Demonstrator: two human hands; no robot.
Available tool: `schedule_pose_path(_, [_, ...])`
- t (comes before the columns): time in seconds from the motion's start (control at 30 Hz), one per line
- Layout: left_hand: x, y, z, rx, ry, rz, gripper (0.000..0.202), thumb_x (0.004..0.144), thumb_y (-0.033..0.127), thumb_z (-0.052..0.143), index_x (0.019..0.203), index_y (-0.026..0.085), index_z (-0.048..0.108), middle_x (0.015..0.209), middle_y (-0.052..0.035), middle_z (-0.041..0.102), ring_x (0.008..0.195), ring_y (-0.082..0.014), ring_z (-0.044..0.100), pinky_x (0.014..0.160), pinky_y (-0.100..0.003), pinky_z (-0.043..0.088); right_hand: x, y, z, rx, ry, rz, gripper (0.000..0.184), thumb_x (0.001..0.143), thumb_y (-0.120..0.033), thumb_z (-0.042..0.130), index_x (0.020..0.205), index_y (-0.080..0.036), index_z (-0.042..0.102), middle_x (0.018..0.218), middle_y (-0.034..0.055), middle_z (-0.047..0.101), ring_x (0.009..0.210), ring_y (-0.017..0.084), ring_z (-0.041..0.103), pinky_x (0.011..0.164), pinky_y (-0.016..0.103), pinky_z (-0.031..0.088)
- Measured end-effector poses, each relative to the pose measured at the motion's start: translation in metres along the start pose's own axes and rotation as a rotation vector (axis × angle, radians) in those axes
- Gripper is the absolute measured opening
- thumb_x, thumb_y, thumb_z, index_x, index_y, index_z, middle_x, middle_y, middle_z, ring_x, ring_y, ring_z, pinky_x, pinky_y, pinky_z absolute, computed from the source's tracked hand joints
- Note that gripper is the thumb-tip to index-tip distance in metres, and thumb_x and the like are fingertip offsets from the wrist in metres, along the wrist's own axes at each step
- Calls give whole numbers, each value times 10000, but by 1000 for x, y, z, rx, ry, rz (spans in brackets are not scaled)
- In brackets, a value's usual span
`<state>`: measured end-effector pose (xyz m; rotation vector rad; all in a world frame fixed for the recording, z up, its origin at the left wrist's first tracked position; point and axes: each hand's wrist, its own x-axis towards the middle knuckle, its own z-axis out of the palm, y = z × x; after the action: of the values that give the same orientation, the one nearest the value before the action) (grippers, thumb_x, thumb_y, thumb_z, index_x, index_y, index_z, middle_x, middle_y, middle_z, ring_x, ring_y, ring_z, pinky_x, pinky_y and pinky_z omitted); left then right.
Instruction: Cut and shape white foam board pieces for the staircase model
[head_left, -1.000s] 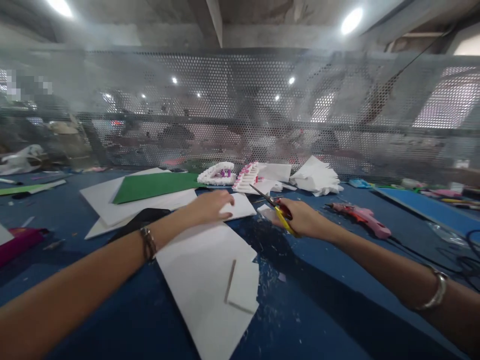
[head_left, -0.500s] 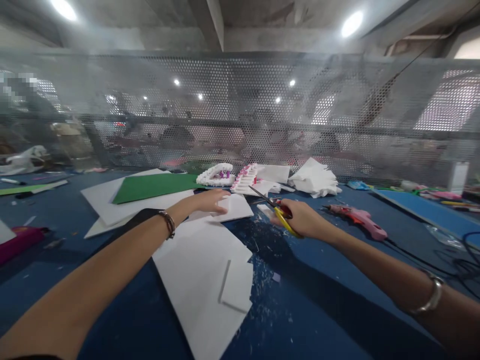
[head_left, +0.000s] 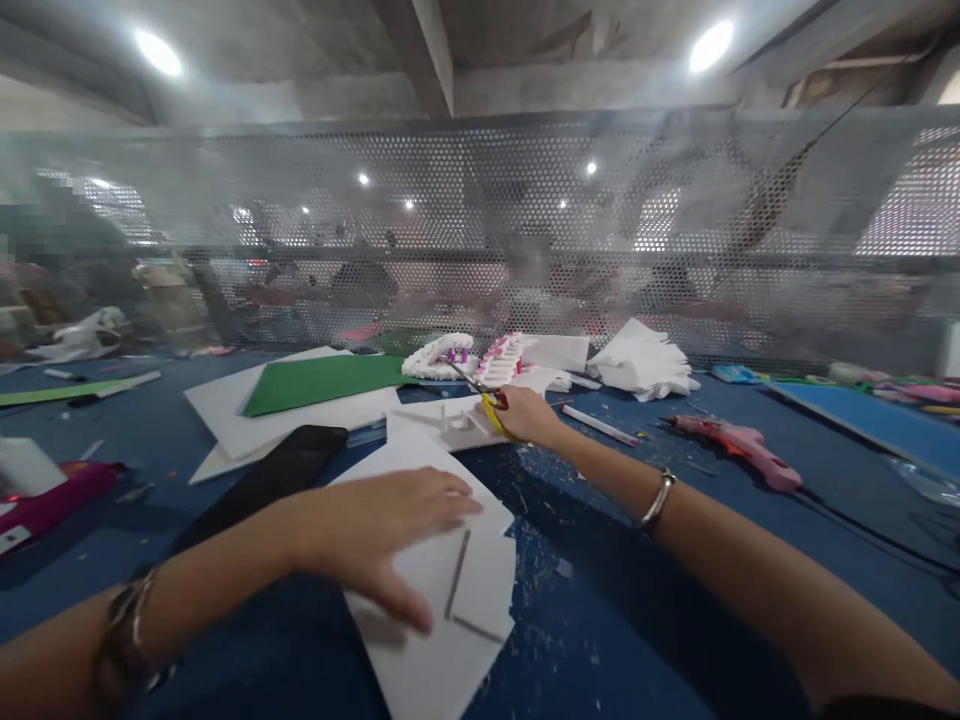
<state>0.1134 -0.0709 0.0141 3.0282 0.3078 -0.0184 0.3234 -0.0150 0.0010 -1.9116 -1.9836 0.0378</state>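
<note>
My left hand (head_left: 397,530) hovers, slightly blurred, over a large white foam sheet (head_left: 397,450), thumb spread from the fingers and nothing in it. A smaller white rectangular piece (head_left: 486,585) lies on that sheet beside my thumb. Farther forward, my right hand (head_left: 529,415) grips scissors with yellow handles (head_left: 495,418), blades pointing forward and left. The scissors are over a white board (head_left: 412,418) with small raised bits on it; whether they touch it I cannot tell. Behind it stand a white arched model (head_left: 435,358) and a pink-and-white stepped model (head_left: 501,360).
Right of centre lies a pink glue gun (head_left: 742,450) with its black cord, and a pen (head_left: 598,425). A black phone (head_left: 277,475), a green sheet (head_left: 330,383) and a magenta case (head_left: 67,500) are on the left. Crumpled white sheets (head_left: 641,360) sit by the perforated metal screen (head_left: 480,220).
My left hand has pulled back from the white board toward me, over the large sheet. My right hand has moved left with the scissors, to the board. The pen has come into view.
</note>
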Motion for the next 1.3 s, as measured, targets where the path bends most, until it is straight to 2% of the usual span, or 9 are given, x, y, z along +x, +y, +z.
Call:
schedule_pose_path(0.13, [4,21,18,-68,9,124,774,589,508,628,1230,162,368,1302,-167,354,1182,-287,322,944,-407,284,-13,13,-17,91,-13,59,336,747,-452,488,805,-123,526,884,165,601,852,267,550,629,289,369])
schedule_pose_path(0.33, [21,22,34,-55,122,213,510,621,344,633,1072,150,495,1040,-101,543,900,-196,509,805,-276,403,-63,17,-35,417,-248,131,203,806,-332,424,804,-142,496,841,84,611,687,143,574,530,224,428])
schedule_pose_path(0.43, [27,22,39,37,157,249,344,686,222,556,1024,170,520,961,-81,566,799,-175,517,709,-266,419,-83,11,-28,546,-332,137,154,763,-290,491,788,-137,490,803,64,596,658,125,551,531,223,435])
schedule_pose_path(0.57, [27,23,41,91,222,278,318,721,122,493,1031,185,517,897,-60,589,766,-163,521,663,-260,407,-90,-3,-11,660,-374,103,165,651,-212,613,733,-140,489,698,5,551,631,108,501,589,228,410])
schedule_pose_path(0.73, [24,25,43,98,318,319,260,788,133,451,1038,192,491,877,-44,605,742,-137,533,664,-241,403,-82,-17,1,800,-390,88,184,633,-218,610,676,-160,440,604,-52,453,530,73,414,511,203,353])
schedule_pose_path(0.87, [20,30,39,142,404,352,202,823,187,434,1011,186,508,926,-50,604,774,-143,531,704,-254,399,-84,-20,-4,857,-424,48,276,573,-204,638,586,-183,363,528,-90,336,472,54,303,443,192,278])
schedule_pose_path(1.07, [14,39,31,230,482,413,213,855,170,367,995,139,524,791,-34,625,627,-129,500,597,-265,391,-96,1,-31,923,-316,-1,294,587,-260,620,607,-193,334,546,-93,305,473,49,282,439,191,246])
schedule_pose_path(1.13, [17,36,30,281,495,408,228,848,128,354,993,148,529,758,-27,622,594,-124,499,544,-266,385,-99,13,-38,930,-270,49,325,591,-321,629,627,-200,330,532,-96,311,451,51,301,421,194,239])
schedule_pose_path(1.3, [33,34,16,585,659,644,191,812,173,398,839,181,588,742,0,612,594,-106,507,419,-251,374,-114,31,-41,847,-200,150,389,567,-440,635,618,-203,330,550,-82,318,466,64,320,433,204,266])
